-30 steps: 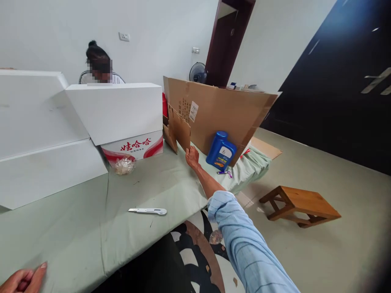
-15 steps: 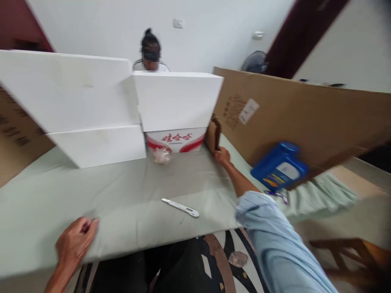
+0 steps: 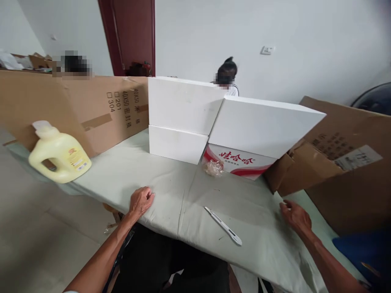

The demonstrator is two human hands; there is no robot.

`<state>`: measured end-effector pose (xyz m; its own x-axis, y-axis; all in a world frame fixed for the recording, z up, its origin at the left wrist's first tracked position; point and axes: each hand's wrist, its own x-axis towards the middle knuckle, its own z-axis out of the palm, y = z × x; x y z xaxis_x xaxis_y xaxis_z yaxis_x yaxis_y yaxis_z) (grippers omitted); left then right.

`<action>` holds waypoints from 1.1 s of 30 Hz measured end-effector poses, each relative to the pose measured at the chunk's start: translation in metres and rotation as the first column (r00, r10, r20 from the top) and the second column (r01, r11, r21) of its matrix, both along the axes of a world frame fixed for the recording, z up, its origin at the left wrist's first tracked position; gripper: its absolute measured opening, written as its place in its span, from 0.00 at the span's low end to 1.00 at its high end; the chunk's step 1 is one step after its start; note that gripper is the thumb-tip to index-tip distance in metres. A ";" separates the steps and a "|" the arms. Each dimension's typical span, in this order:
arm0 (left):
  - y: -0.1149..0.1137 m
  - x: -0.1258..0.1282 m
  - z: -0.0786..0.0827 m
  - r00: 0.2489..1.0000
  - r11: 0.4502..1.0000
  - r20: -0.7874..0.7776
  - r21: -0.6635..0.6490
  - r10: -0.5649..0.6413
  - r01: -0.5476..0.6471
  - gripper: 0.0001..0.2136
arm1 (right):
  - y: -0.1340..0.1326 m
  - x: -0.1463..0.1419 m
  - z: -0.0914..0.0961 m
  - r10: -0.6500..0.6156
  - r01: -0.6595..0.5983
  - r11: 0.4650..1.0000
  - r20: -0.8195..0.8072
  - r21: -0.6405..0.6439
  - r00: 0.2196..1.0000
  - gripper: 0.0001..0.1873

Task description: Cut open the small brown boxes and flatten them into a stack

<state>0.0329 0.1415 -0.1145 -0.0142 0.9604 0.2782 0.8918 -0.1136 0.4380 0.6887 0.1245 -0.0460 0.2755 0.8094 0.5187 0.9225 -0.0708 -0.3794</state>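
My left hand (image 3: 140, 200) rests on the pale green tablecloth (image 3: 171, 179) near the front edge, fingers curled under, nothing visible in it. My right hand (image 3: 295, 215) lies on the cloth at the right, fingers bent and pressing down, just below the flap of a brown cardboard box (image 3: 336, 162). Between the two hands lies a white utility knife (image 3: 224, 226), touched by neither. A small crumpled clear plastic wrap (image 3: 214, 167) sits farther back by a red-and-white printed carton (image 3: 238, 159).
White foam boards (image 3: 189, 118) stand across the back of the table. A long cardboard sheet (image 3: 76, 110) stands at the left with a yellow jug (image 3: 59, 156) in front. A blue jug (image 3: 363, 252) is at the lower right. A person sits behind the boards.
My view has swung to the left. My right hand has let go of the cardboard flap and come back onto the cloth. My left hand has slid forward onto the table.
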 end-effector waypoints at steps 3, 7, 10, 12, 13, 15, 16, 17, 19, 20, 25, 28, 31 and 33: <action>0.002 0.000 0.001 1.000 1.000 -0.005 -0.025 -0.005 0.005 0.10 | -0.009 -0.056 -0.012 0.096 -0.107 0.984 -0.081 -0.140 0.992 0.35; 0.002 0.001 0.001 1.000 0.997 -0.019 -0.071 -0.012 0.011 0.10 | -0.037 -0.151 -0.044 0.371 -0.379 0.899 -0.078 -0.222 0.926 0.28; 0.002 0.002 0.002 0.999 0.995 -0.026 -0.103 -0.021 0.018 0.12 | -0.056 -0.205 -0.058 0.504 -0.484 0.858 0.102 -0.172 0.857 0.22; 0.002 0.002 0.003 0.999 0.993 -0.023 -0.115 -0.025 0.022 0.12 | -0.060 -0.224 -0.059 0.533 -0.507 0.845 0.205 -0.169 0.821 0.18; 0.002 0.002 0.003 0.999 0.993 -0.018 -0.119 -0.027 0.024 0.13 | -0.060 -0.230 -0.058 0.539 -0.508 0.842 0.234 -0.181 0.809 0.18; 0.002 0.002 0.003 1.000 0.992 -0.006 -0.121 -0.029 0.028 0.13 | -0.056 -0.237 -0.053 0.537 -0.498 0.842 0.254 -0.206 0.804 0.18; 0.002 0.001 0.003 1.000 0.992 0.002 -0.119 -0.029 0.029 0.13 | -0.053 -0.240 -0.049 0.533 -0.491 0.845 0.251 -0.211 0.808 0.18; 0.002 0.001 0.003 0.999 0.993 0.010 -0.116 -0.030 0.031 0.13 | -0.049 -0.244 -0.046 0.526 -0.485 0.849 0.244 -0.210 0.815 0.18; 0.002 0.001 0.003 0.999 0.994 0.029 -0.107 -0.032 0.035 0.13 | -0.040 -0.255 -0.039 0.518 -0.482 0.854 0.223 -0.196 0.826 0.17; 0.002 0.001 0.002 0.999 0.994 0.039 -0.102 -0.033 0.037 0.13 | -0.035 -0.263 -0.035 0.519 -0.487 0.853 0.217 -0.186 0.827 0.16; 0.002 0.001 0.001 0.995 0.997 0.096 -0.068 -0.032 0.039 0.13 | -0.002 -0.314 -0.028 0.541 -0.521 0.841 0.244 -0.145 0.805 0.16; 0.001 -0.003 0.002 0.990 0.999 0.142 -0.033 -0.023 0.028 0.10 | 0.017 -0.336 -0.038 0.531 -0.507 0.847 0.241 -0.159 0.812 0.14; -0.001 -0.007 0.005 0.978 0.999 0.206 0.020 -0.034 0.031 0.06 | 0.027 -0.346 -0.054 0.489 -0.461 0.872 0.236 -0.167 0.840 0.12; -0.005 -0.006 0.013 0.964 0.995 0.252 0.065 -0.088 0.074 0.04 | 0.029 -0.348 -0.062 0.457 -0.428 0.888 0.230 -0.168 0.859 0.11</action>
